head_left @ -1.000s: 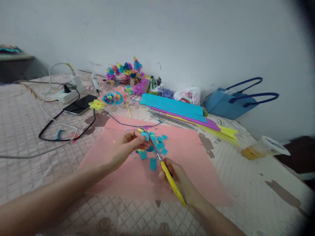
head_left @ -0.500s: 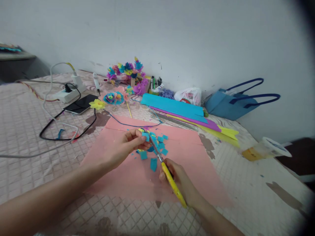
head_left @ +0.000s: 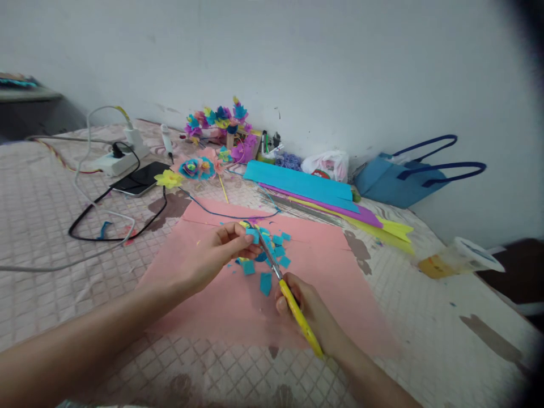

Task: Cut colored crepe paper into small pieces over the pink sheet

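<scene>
1. A pink sheet (head_left: 331,272) is spread on the quilted table cover (head_left: 51,215), and small blue scraps (head_left: 279,251) are heaped near its middle, with some yellow bits among them.
2. The sheet's far part is crossed by a thin blue cord (head_left: 238,217); beyond it are laid thin wires (head_left: 293,205), blue paper (head_left: 297,184), purple paper (head_left: 365,215) and yellow paper (head_left: 397,229).
3. Along the wall, paper flowers (head_left: 221,116), a white plastic bag (head_left: 334,161) and a blue tote bag (head_left: 399,184) are seen.
4. To the left, a phone (head_left: 142,178) is placed beside a power strip (head_left: 118,164), near a looped black cable (head_left: 102,239) and a yellow flower (head_left: 169,179); to the right, a clear tub (head_left: 457,258) with orange-yellow contents is seen.
5. A small blue piece (head_left: 252,234) is pinched between the thumb and fingers of the left hand (head_left: 225,246), above the scraps.
6. The yellow handles of the scissors (head_left: 300,317) are gripped by the curled fingers of the right hand (head_left: 312,306); the blades are brought up to the blue piece, and whether they are parted cannot be told. Part of the heap is hidden by blades and fingers.
7. Compared with one second ago, the view has been shifted very slightly; the same grips are kept, and no change can be made out among the scraps.
</scene>
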`<act>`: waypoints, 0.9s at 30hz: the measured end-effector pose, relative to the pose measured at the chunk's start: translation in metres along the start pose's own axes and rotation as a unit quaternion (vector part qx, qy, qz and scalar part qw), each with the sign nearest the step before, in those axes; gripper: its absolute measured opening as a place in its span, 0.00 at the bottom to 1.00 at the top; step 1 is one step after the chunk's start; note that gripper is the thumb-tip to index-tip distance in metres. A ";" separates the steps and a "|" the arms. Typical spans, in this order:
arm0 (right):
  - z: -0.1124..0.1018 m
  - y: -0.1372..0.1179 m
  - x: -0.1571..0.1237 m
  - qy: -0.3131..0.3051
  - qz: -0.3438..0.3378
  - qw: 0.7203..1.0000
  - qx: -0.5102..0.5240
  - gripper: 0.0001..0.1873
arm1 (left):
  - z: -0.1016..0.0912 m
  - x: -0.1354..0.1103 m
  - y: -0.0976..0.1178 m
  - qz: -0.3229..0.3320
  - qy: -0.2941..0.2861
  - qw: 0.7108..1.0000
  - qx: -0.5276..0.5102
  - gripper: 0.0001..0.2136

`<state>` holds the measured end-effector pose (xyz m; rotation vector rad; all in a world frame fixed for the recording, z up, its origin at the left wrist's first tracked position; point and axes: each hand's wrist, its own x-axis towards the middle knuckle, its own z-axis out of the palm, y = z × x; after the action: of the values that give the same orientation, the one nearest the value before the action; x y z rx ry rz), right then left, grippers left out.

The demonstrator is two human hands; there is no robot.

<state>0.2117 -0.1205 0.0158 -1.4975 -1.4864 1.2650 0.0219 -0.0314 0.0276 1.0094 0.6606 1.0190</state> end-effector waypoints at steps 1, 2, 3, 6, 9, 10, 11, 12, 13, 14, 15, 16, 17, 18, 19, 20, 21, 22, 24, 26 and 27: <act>0.000 0.002 0.001 0.000 0.003 1.000 0.007 0.10 | 0.000 0.000 0.000 0.000 0.001 1.000 0.000 0.09; 0.000 0.004 0.001 -0.001 0.007 1.000 0.016 0.10 | 0.001 0.000 0.000 -0.001 0.001 1.000 0.000 0.09; 0.001 0.006 0.001 0.000 0.012 1.000 0.025 0.11 | 0.001 0.000 0.000 -0.002 0.001 1.000 -0.001 0.09; 0.001 0.008 0.003 0.003 0.033 0.998 0.043 0.14 | 0.001 0.000 0.000 -0.004 0.001 1.000 -0.002 0.10; 0.001 0.006 0.005 0.000 0.078 0.994 0.081 0.16 | 0.000 0.001 -0.002 -0.003 -0.005 1.000 0.002 0.09; 0.001 0.004 0.005 0.000 0.087 0.992 0.096 0.16 | -0.001 0.001 -0.002 -0.001 -0.007 1.000 0.002 0.09; 0.001 0.002 0.006 0.002 0.092 0.989 0.113 0.16 | -0.002 0.001 -0.003 0.000 -0.009 1.000 0.001 0.09; 0.001 0.000 0.005 0.004 0.098 0.987 0.129 0.16 | -0.003 0.002 -0.003 0.001 -0.012 1.000 0.001 0.09; 0.001 -0.002 0.005 0.005 0.104 0.984 0.144 0.16 | -0.003 0.002 -0.003 0.001 -0.015 1.000 0.001 0.08; 0.001 -0.004 0.004 0.006 0.110 0.982 0.155 0.15 | -0.003 0.002 -0.003 0.000 -0.020 1.000 0.001 0.09; 0.001 -0.005 0.003 0.007 0.114 0.981 0.160 0.15 | -0.003 0.002 -0.002 -0.001 -0.021 1.000 0.002 0.09; 0.001 -0.006 0.002 0.006 0.112 0.981 0.157 0.15 | -0.003 0.002 -0.001 -0.003 -0.022 1.000 0.001 0.09; 0.000 -0.006 0.001 0.007 0.103 0.984 0.147 0.15 | -0.003 0.002 0.000 -0.006 -0.023 1.000 0.000 0.09; 0.000 -0.006 0.001 0.006 0.089 0.987 0.133 0.15 | -0.002 0.002 0.001 -0.008 -0.022 1.000 -0.002 0.10; 0.000 -0.005 0.000 0.007 0.077 0.990 0.118 0.15 | -0.002 0.002 0.002 -0.011 -0.021 1.000 -0.002 0.10; 0.000 -0.004 0.000 0.008 0.073 0.992 0.106 0.15 | -0.002 0.002 0.003 -0.014 -0.022 1.000 -0.002 0.10; -0.001 -0.003 0.001 0.008 0.076 0.992 0.101 0.15 | -0.002 0.002 0.004 -0.017 -0.023 1.000 0.001 0.10; -0.001 -0.003 0.001 0.008 0.085 0.991 0.104 0.15 | -0.002 0.002 0.005 -0.020 -0.025 0.999 0.006 0.10; -0.001 -0.004 0.003 0.012 0.119 0.984 0.131 0.15 | -0.003 0.001 0.008 -0.024 -0.032 0.999 0.019 0.10; -0.002 -0.006 0.004 0.007 0.156 0.974 0.164 0.14 | -0.004 0.001 0.010 -0.029 -0.039 0.998 0.037 0.09; -0.003 -0.007 0.004 0.003 0.171 0.970 0.172 0.14 | -0.004 0.000 0.012 -0.032 -0.041 0.998 0.045 0.09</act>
<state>0.2114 -0.1156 0.0229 -1.5533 -0.9627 1.6223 0.0140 -0.0274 0.0368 1.0963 0.6720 0.8935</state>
